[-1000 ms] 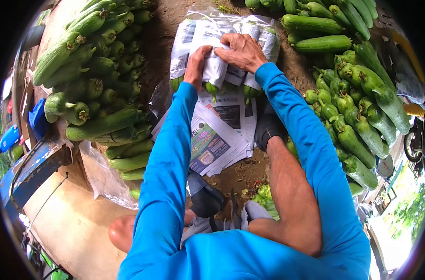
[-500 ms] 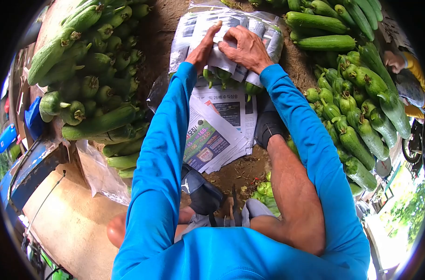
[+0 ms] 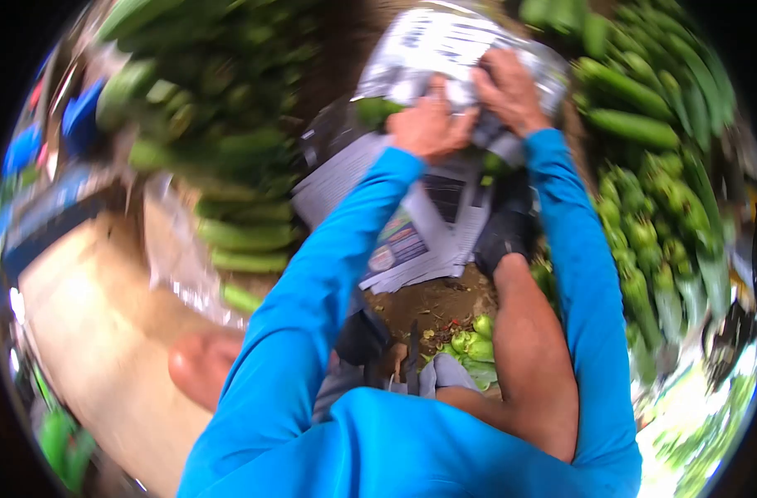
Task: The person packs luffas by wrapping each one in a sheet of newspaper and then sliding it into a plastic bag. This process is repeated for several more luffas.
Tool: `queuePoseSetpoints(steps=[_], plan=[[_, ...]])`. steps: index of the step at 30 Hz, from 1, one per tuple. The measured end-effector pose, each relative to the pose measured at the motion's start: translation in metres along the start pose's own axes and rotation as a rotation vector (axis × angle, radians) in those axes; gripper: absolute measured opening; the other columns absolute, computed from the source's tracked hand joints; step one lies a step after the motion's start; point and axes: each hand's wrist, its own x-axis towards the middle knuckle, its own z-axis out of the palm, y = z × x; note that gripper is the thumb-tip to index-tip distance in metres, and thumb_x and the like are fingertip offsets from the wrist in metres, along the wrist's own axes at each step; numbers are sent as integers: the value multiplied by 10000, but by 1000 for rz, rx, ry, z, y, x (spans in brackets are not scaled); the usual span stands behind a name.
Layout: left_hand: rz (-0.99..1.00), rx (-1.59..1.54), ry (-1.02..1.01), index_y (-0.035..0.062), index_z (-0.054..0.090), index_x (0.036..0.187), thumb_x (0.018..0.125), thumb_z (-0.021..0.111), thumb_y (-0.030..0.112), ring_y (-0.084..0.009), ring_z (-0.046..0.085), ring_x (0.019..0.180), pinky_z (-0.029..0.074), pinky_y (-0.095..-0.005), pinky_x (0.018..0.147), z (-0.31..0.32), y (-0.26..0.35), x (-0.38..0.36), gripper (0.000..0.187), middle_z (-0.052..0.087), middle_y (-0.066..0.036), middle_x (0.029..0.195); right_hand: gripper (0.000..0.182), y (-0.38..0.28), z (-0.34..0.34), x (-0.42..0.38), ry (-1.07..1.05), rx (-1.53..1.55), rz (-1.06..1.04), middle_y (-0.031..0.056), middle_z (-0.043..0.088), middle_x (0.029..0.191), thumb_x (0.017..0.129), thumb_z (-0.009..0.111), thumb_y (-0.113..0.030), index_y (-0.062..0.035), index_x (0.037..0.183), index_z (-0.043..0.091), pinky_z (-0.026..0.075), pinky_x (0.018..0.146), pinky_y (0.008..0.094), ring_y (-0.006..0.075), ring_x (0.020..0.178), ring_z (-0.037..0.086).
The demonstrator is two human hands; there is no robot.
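A clear plastic bag (image 3: 544, 70) lies on the ground ahead of me, holding newspaper-wrapped long green gourds (image 3: 377, 111). My left hand (image 3: 432, 124) rests at the bag's near edge, its fingers and thumb apart against the wrapped gourds. Just to its right, my right hand (image 3: 509, 90) lies over the bundle with fingers stretched out. Blur hides whether either hand pinches paper. Below the hands, loose newspaper sheets (image 3: 424, 241) are spread on the soil between my feet.
Long green gourds (image 3: 237, 236) are piled high on the left. More gourds (image 3: 636, 129) lie in rows on the right. Loose plastic sheeting (image 3: 166, 224) hangs by a pale board (image 3: 104, 307). Small green vegetables (image 3: 474, 340) sit near my shoe (image 3: 507, 236).
My view has shifted, so the bag appears farther right. The left hand has moved closer to me, down to the bag's near edge. The right hand's curled fingers have straightened over the bundle.
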Motion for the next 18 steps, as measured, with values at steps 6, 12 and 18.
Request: queuePoseSetpoints(steps=[6, 12, 18], plan=[[20, -11, -50, -20, 208, 1478, 877, 445, 581, -458, 633, 1005, 482, -529, 906, 3, -15, -12, 882, 620, -333, 1084, 481, -60, 4, 2, -145, -404, -86, 161, 490, 1292, 890, 613, -426, -93, 1236, 584, 357, 1004, 475, 358, 1219, 417], [477, -82, -561, 64, 620, 1187, 892, 473, 616, -414, 623, 1042, 467, -479, 946, -100, -73, -122, 643, 662, -251, 1064, 680, -60, -2, 10, -461, -607, -95, 195, 353, 1460, 843, 618, -473, -83, 1374, 454, 375, 1022, 517, 468, 1262, 384], [-126, -311, -229, 6, 657, 1093, 962, 477, 557, -202, 582, 818, 494, -357, 716, -238, -243, -269, 594, 657, -104, 925, 653, -148, 6, -27, -534, -547, -485, 185, 401, 1407, 733, 736, -281, -69, 1299, 491, 480, 932, 470, 411, 1198, 468]])
